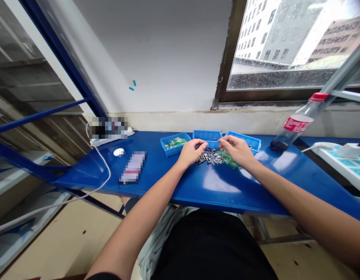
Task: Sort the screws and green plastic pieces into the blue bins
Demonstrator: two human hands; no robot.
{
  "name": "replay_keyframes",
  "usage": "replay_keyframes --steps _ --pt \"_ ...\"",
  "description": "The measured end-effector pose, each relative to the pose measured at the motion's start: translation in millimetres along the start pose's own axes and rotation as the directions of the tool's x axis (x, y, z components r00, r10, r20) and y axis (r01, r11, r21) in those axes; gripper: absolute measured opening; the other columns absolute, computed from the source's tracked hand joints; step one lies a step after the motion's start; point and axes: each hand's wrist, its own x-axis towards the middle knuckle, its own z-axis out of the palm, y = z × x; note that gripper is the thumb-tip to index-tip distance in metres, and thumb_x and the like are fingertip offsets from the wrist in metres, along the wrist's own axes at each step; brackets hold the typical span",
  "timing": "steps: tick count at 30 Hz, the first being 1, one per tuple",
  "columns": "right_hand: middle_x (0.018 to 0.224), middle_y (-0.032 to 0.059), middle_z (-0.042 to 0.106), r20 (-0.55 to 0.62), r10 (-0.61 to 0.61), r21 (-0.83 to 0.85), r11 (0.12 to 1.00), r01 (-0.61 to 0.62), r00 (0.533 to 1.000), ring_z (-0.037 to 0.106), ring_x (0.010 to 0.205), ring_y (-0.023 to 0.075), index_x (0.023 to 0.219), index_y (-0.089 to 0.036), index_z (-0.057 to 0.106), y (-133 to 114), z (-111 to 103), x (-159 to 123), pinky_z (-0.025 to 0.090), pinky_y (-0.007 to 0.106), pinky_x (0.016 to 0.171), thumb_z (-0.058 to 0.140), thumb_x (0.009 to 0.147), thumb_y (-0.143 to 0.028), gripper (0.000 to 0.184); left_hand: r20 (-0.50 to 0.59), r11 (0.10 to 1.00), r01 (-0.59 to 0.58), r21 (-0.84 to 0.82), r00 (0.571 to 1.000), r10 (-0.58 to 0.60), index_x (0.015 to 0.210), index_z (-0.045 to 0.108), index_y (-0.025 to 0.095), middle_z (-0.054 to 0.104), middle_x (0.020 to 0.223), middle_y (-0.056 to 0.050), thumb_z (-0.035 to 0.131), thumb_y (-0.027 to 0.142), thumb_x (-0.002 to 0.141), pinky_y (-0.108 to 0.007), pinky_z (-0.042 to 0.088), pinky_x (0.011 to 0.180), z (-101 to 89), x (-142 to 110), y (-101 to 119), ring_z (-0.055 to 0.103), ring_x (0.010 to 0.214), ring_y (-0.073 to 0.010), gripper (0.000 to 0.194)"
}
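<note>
Black shirt (215, 249) fills the foreground. On a blue counter (194, 188), metal pins (211, 157) lie piled between both hands, pointing various ways, closest to the left hand (191, 151); green pieces (233, 161) lie partly hidden by the right hand (238, 149). Both hands are narrowed. One thin rod (212, 139) perhaps spans sideways between them; I cannot tell whether either grips it.

Black top (212, 249), plain and matte from where I stand, rounded at front, weave too dark to make out. Black short sleeve (103, 276) at left, only its curved edge showing. Left forearm (145, 216) and right forearm (299, 198) bare, smooth. Left hand (191, 152) and right hand (239, 150) bare as well. Pale grey cloth (158, 236) below top, loose, deeply creased, folds bunched beside black fabric; exact garment unclear.
</note>
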Motion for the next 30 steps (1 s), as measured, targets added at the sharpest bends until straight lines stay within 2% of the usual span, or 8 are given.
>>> replay_keyframes --steps 5,7,9,11,13,16,26,30 --pt "0.069 0.0058 0.072 0.07 0.065 -0.153 0.987 -0.054 0.995 0.057 0.052 0.0153 0.082 -0.019 0.076 4.7 -6.5 8.5 0.045 0.029 0.049 0.064 0.094 -0.069 0.053 -0.032 0.998 -0.028 0.057 0.999 0.03 0.102 0.079 0.017 0.081 0.105 -0.007 0.064 0.034 0.099 -0.031 0.055 0.082 -2.4 2.0 -2.2 0.074 0.095 -0.0209 0.023" --pt "0.069 0.0058 0.073 0.081 0.008 -0.252 0.968 0.013 0.997 0.06 0.055 0.0171 0.082 -0.019 0.077 3.6 -6.8 5.8 0.048 0.031 0.052 0.062 0.097 -0.064 0.049 -0.031 0.997 -0.037 0.064 0.999 0.039 0.102 0.079 0.017 0.081 0.104 -0.007 0.064 0.034 0.099 -0.031 0.055 0.081 -4.0 2.3 -2.0 0.073 0.094 -0.0207 0.023" --pt "0.078 0.0056 0.077 0.128 -0.121 -0.344 0.926 0.159 0.984 0.068 0.067 0.0209 0.09 -0.022 0.079 0.6 -5.0 0.3 0.055 0.035 0.064 0.067 0.098 -0.054 0.036 -0.011 0.997 -0.046 0.064 0.999 0.046 0.102 0.079 0.017 0.081 0.104 -0.007 0.063 0.035 0.1 -0.031 0.055 0.081 -6.3 2.0 -1.7 0.073 0.093 -0.0205 0.024" --pt "0.093 0.0067 0.08 0.248 -0.275 -0.387 0.851 0.355 0.929 0.072 0.085 0.0258 0.104 -0.024 0.08 -2.8 -1.7 -6.1 0.06 0.042 0.081 0.07 0.097 -0.044 0.023 0.022 0.996 -0.063 0.064 0.998 0.062 0.102 0.079 0.016 0.081 0.105 -0.008 0.063 0.036 0.1 -0.031 0.055 0.081 -9.2 1.0 -1.1 0.073 0.094 -0.0206 0.025" --pt "0.112 0.0089 0.079 0.399 -0.393 -0.378 0.753 0.539 0.829 0.07 0.105 0.0307 0.119 -0.026 0.078 -4.5 2.0 -11.5 0.057 0.051 0.097 0.071 0.097 -0.038 0.025 0.062 0.994 -0.093 0.064 0.994 0.089 0.101 0.079 0.016 0.08 0.105 -0.008 0.063 0.038 0.1 -0.03 0.055 0.081 -12.1 -0.3 -0.3 0.073 0.095 -0.0207 0.027" --pt "0.124 0.0095 0.075 0.536 -0.423 -0.364 0.665 0.652 0.731 0.065 0.115 0.0324 0.127 -0.029 0.076 -2.9 5.9 -15.6 0.055 0.055 0.104 0.068 0.099 -0.031 0.03 0.112 0.991 -0.123 0.058 0.987 0.116 0.1 0.079 0.016 0.08 0.105 -0.009 0.063 0.041 0.099 -0.029 0.055 0.079 -14.6 -1.7 1.4 0.073 0.092 -0.0201 0.029" --pt "0.103 0.0102 0.077 0.607 -0.389 -0.495 0.498 0.712 0.693 0.066 0.098 0.0282 0.113 -0.021 0.074 -5.1 5.9 -17.2 0.053 0.042 0.092 0.058 0.1 -0.014 0.022 0.191 0.996 -0.077 -0.039 0.978 0.083 0.101 0.08 0.015 0.08 0.104 -0.008 0.067 0.045 0.096 -0.029 0.054 0.08 -14.6 -2.5 4.7 0.072 0.088 -0.0195 0.033" --pt "0.103 0.0106 0.077 0.604 -0.362 -0.537 0.473 0.699 0.71 0.065 0.098 0.0288 0.113 -0.019 0.073 -5.9 6.6 -18.0 0.053 0.042 0.089 0.058 0.1 -0.015 0.02 0.297 0.976 0.027 -0.214 0.954 0.039 0.105 0.079 0.013 0.08 0.105 -0.011 0.071 0.05 0.093 -0.03 0.054 0.082 -27.0 -0.9 2.8 0.073 0.093 -0.0216 0.04"
